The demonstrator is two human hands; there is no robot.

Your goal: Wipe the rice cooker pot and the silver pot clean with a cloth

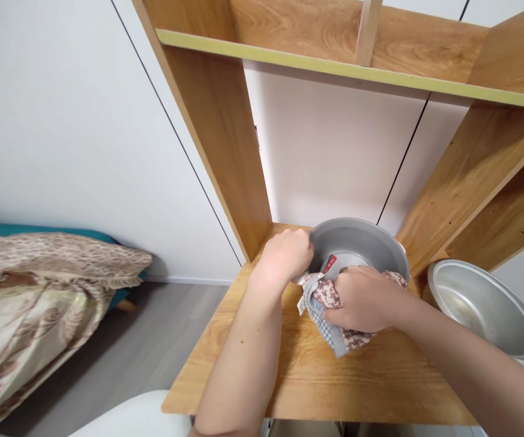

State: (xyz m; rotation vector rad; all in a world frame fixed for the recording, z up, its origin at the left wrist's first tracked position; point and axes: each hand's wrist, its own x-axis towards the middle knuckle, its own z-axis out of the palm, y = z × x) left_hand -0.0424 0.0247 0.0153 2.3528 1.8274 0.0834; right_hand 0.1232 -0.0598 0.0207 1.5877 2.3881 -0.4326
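Note:
A round grey metal pot stands on the wooden desktop. My left hand is closed at the left side of its rim; the fingertips are hidden. In my right hand is a patterned cloth, brown-and-white on one side and grey checked on the other. The hand presses this cloth over the pot's near rim, and part of it hangs down outside. A small red tag with white lettering shows inside the pot, just behind the cloth. The near part of the pot is covered by the cloth and my right hand.
An oval metal basin sits to the right of the pot, beyond my right forearm. Wooden shelving rises around the desktop. A white chair is at the lower left, and a covered couch stands farther left.

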